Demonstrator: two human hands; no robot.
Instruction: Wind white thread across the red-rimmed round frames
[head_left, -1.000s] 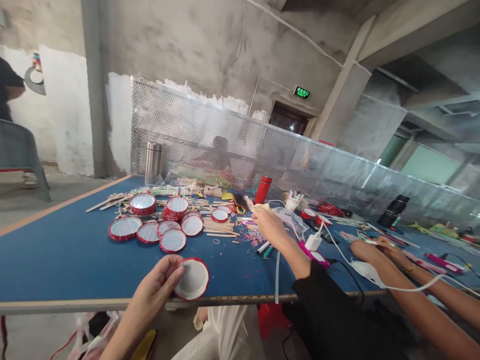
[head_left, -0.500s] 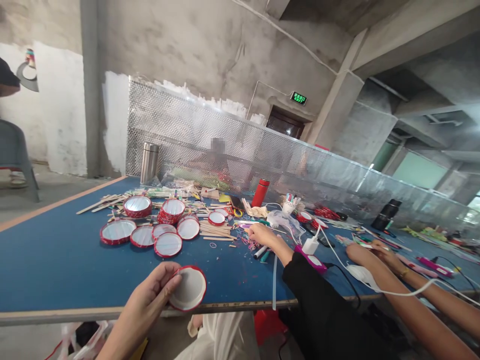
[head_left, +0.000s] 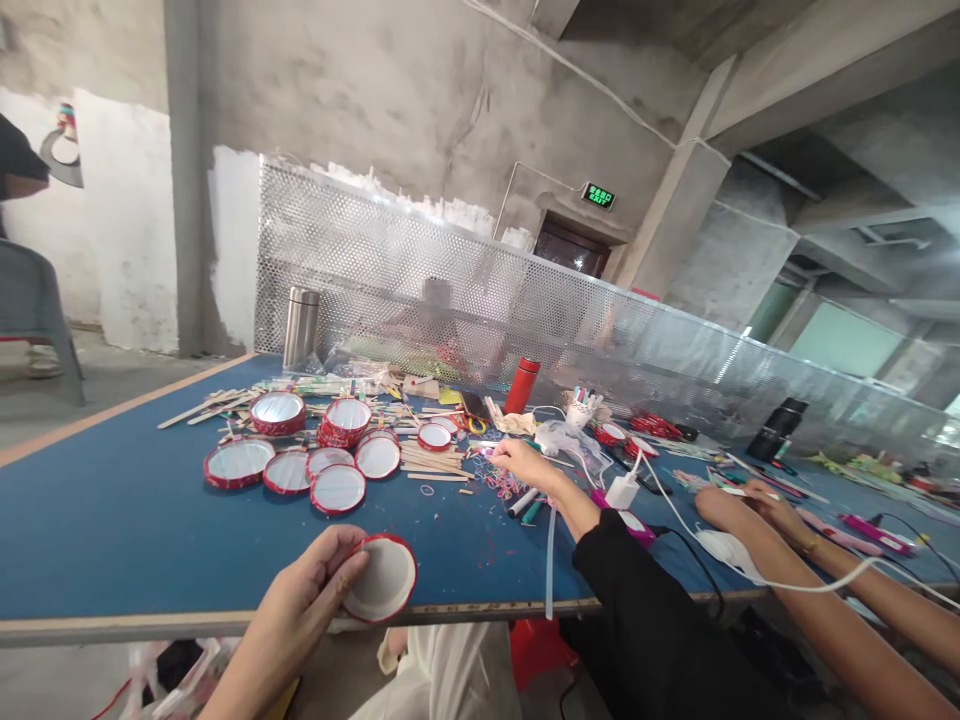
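Near the table's front edge, my left hand grips a round red-rimmed disc with a pale inside, pinched at its left side between thumb and fingers. My right hand reaches over the blue table, its fingers pressed together beside a scatter of small coloured bands; what they hold, if anything, is too small to name. Several similar red-rimmed discs lie left of centre, some in stacks. Flat wooden sticks lie between the discs and my right hand.
A steel flask and a red bottle stand at the back by a perforated metal screen. Right of my right arm are a white plug, cables and another person's arms. Marker pens lie near my right wrist.
My right hand has moved slightly, and the purple-and-white item that showed at its fingertips is less visible. My left hand still holds the disc, shifted very slightly right.
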